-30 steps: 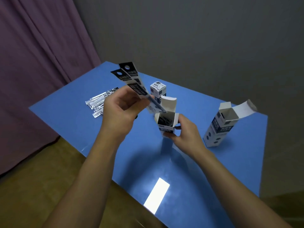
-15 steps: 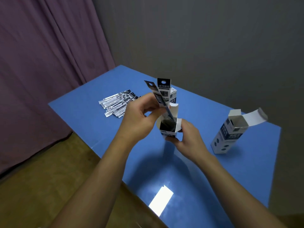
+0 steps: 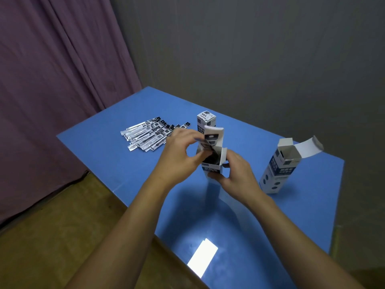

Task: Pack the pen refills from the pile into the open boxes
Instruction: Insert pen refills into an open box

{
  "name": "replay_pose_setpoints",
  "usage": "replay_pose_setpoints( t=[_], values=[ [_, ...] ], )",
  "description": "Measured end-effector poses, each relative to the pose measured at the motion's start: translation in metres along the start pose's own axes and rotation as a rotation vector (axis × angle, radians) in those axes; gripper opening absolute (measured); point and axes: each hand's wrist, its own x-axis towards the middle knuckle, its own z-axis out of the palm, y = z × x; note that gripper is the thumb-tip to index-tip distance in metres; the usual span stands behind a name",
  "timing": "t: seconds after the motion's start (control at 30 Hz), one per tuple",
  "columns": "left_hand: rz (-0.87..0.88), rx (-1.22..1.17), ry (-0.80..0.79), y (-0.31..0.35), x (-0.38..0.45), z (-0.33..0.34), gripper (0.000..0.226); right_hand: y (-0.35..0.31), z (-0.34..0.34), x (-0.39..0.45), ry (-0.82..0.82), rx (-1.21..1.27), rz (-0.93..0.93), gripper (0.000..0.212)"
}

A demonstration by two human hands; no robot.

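- The room around you: a grey wall [image 3: 250,49] runs behind the worktop, a purple curtain [image 3: 52,80] hangs at your left, and a brownish floor [image 3: 52,236] shows below.
- The blue worktop [image 3: 302,215] sits with one corner pointing away from you; a bright patch of light reflects off its near part.
- An open box [image 3: 278,170] stands well to the right, leaning a little, its long axis near upright and its lid flap [image 3: 306,150] thrown out to the right.
- The box you are filling [image 3: 212,163] stands upright between your hands, mouth up, its lid flap raised at the back.
- A closed box [image 3: 205,122] stands upright just behind it.
- The pile of pen refills [image 3: 150,134] lies flat on the far left of the worktop, long axes running roughly left to right, the printed dark ends to the right.
- Your right hand [image 3: 235,174] wraps the lower part of the box from the right, thumb in front, fingers curled behind.
- Your left hand [image 3: 181,155] hovers at the mouth, thumb and fingers curled into a pinching grip on the refills in the box [image 3: 209,142].
- Those refills stand nearly upright, printed header ends up, lower ends already down inside.
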Motion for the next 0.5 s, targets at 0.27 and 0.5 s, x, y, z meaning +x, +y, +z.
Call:
replay_pose_setpoints(
  t=[0.27, 0.5],
  values=[
    [-0.034, -0.01, -0.061, 0.003, -0.006, -0.002, 0.03, -0.003, 0.002, -0.003, -0.019, 0.007, 0.022, 0.046],
    [-0.009, -0.038, -0.039, 0.001, -0.012, -0.002, 0.023, -0.003, 0.005, -0.006, -0.01, -0.001, 0.033, 0.048]
  ],
)
